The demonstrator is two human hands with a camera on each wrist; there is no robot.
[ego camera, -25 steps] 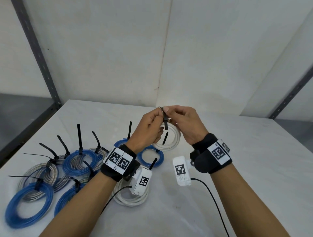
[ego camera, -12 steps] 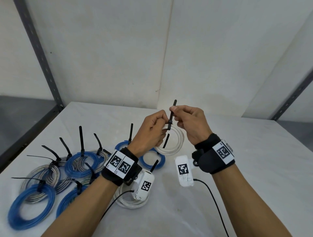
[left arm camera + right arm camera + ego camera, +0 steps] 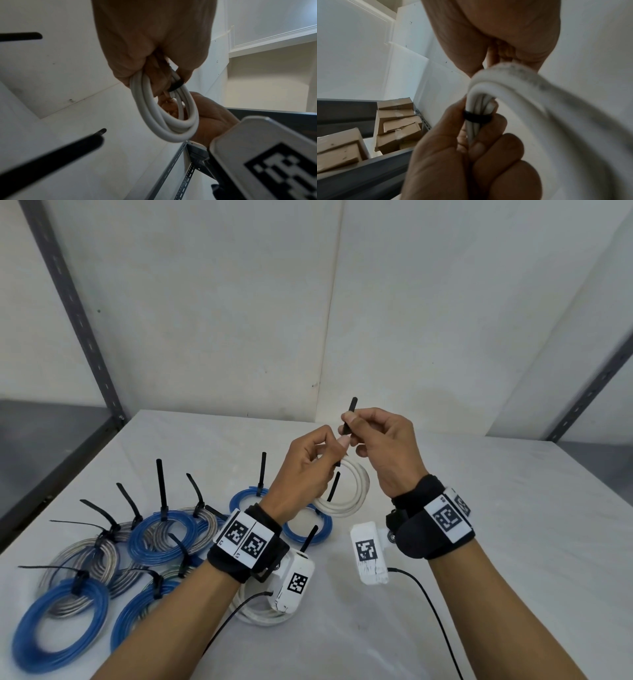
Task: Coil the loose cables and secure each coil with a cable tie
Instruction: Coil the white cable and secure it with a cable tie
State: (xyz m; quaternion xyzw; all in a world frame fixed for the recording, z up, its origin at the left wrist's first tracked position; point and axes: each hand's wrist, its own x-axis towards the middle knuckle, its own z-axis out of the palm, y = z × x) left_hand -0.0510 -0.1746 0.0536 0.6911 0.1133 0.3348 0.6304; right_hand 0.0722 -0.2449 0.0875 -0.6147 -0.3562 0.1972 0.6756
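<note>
A white cable coil (image 3: 358, 491) hangs above the table, and my left hand (image 3: 337, 445) grips its top. A black cable tie (image 3: 350, 416) is looped round the bundled strands. My right hand (image 3: 351, 426) pinches the tie's tail, which sticks up above the fingers. The tie's short end (image 3: 333, 491) hangs down inside the coil. In the left wrist view the black band (image 3: 175, 85) circles the white coil (image 3: 164, 116) just below my fingers. In the right wrist view the band (image 3: 476, 117) sits snug on the strands, with my left hand (image 3: 462, 155) clasped beneath it.
Several blue and grey coils (image 3: 161, 532), each with a black tie sticking up, lie on the left of the white table (image 3: 496, 577). Another white coil (image 3: 257, 613) lies under my left wrist, a blue coil (image 3: 310, 530) behind it. Grey shelf posts (image 3: 72, 313) flank the walls.
My right hand has pulled the tie's tail upward, so more of it now stands above the fingers. Both hands and the coil rose slightly.
</note>
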